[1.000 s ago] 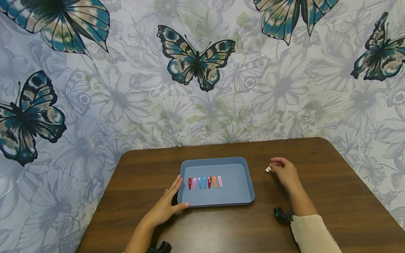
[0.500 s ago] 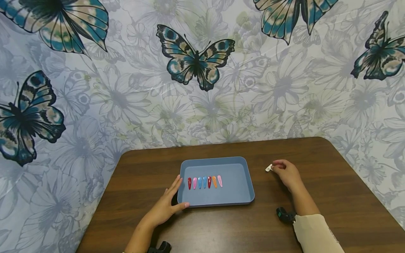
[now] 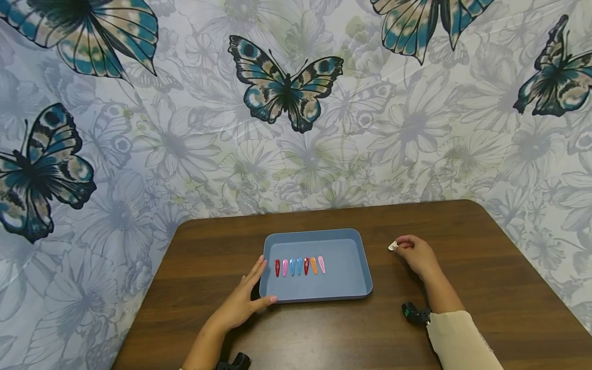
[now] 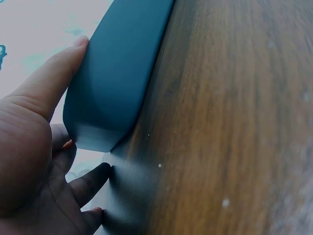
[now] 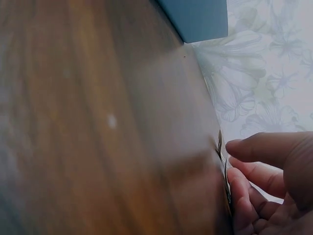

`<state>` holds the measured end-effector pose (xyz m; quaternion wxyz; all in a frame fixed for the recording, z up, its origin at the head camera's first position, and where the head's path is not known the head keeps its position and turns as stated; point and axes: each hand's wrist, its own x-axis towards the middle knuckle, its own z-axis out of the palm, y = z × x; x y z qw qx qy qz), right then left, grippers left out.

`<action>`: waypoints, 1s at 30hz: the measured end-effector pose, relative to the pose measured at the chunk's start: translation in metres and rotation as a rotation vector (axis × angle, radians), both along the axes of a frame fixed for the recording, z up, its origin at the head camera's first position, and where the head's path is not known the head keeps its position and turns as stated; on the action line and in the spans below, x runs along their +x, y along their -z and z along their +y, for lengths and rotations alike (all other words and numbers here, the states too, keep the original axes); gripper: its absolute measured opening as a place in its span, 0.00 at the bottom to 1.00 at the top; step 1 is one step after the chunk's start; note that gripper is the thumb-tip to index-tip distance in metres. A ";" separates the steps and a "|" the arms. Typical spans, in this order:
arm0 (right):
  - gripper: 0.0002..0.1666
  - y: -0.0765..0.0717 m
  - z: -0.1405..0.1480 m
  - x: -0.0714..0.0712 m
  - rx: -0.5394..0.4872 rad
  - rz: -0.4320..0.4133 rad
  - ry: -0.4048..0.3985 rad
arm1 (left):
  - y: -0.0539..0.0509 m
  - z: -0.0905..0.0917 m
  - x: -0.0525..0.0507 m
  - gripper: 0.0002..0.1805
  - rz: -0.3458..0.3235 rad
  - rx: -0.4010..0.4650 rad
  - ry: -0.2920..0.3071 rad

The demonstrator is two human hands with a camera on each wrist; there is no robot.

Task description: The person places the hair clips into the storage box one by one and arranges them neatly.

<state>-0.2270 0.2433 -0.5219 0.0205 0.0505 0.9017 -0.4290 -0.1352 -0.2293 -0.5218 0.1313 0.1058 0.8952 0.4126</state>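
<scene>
My left hand (image 3: pixel 242 302) steadies the near left corner of a blue-grey tray (image 3: pixel 344 277); its fingers are spread along the left side and the thumb lies on the front rim. In the left wrist view that thumb (image 4: pixel 63 68) presses the tray's outer wall (image 4: pixel 117 63). Several snap hair clips stand in a row in the tray, from a red clip (image 3: pixel 277 268) to a pale pink clip (image 3: pixel 321 264). Right of the tray, my right hand (image 3: pixel 418 255) reaches to small whitish clips (image 3: pixel 392 246). Seen close, thin metal clips (image 5: pixel 227 181) lie by its slightly parted thumb and fingers.
A brown wooden table (image 3: pixel 324 339) carries everything, its far edge near a cloth (image 3: pixel 407 128) printed with butterflies and flowers. Black wrist cameras sit on both arms, one at the right wrist (image 3: pixel 414 313). The tray's right half is bare.
My right hand has lowered slightly and its fingers have closed in on the whitish clips. The left hand, the tray and the row of hair clips stay put.
</scene>
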 end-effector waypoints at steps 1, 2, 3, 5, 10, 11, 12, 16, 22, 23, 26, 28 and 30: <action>0.20 0.001 0.000 0.000 0.006 0.002 0.002 | 0.000 0.000 0.000 0.55 -0.001 0.000 -0.001; 0.19 0.002 0.000 -0.001 0.007 0.005 0.011 | 0.000 0.000 0.000 0.55 -0.002 -0.001 -0.001; 0.19 0.003 0.000 -0.001 0.014 0.008 0.012 | 0.000 0.000 0.000 0.55 -0.003 -0.002 -0.002; 0.18 0.004 0.001 -0.001 0.025 0.012 0.005 | 0.000 0.000 0.000 0.55 -0.005 -0.001 -0.004; 0.16 0.006 0.001 -0.001 0.066 0.023 -0.003 | 0.001 0.000 0.000 0.55 -0.008 0.001 -0.005; 0.15 0.007 0.001 -0.001 0.075 0.027 -0.001 | 0.001 0.000 0.000 0.55 -0.007 0.002 -0.004; 0.15 0.007 0.000 -0.001 0.080 0.028 0.002 | 0.001 0.000 0.000 0.55 -0.006 0.001 -0.004; 0.14 0.008 -0.001 0.000 0.102 0.042 0.006 | 0.001 0.000 0.000 0.55 -0.003 0.000 -0.002; 0.14 0.006 -0.001 0.001 0.113 0.037 0.002 | 0.001 0.000 -0.001 0.54 -0.005 0.000 -0.005; 0.14 0.006 -0.001 0.001 0.111 0.034 0.001 | 0.001 0.000 -0.001 0.54 -0.005 0.002 -0.005; 0.14 0.004 -0.002 0.002 0.099 0.029 0.004 | 0.001 0.000 -0.001 0.54 -0.004 0.001 -0.006; 0.15 0.003 -0.003 0.002 0.082 0.027 0.013 | 0.001 0.000 -0.001 0.54 -0.001 -0.001 -0.005; 0.15 0.002 -0.003 0.003 0.071 0.028 0.019 | 0.001 -0.001 -0.001 0.54 0.001 -0.006 -0.005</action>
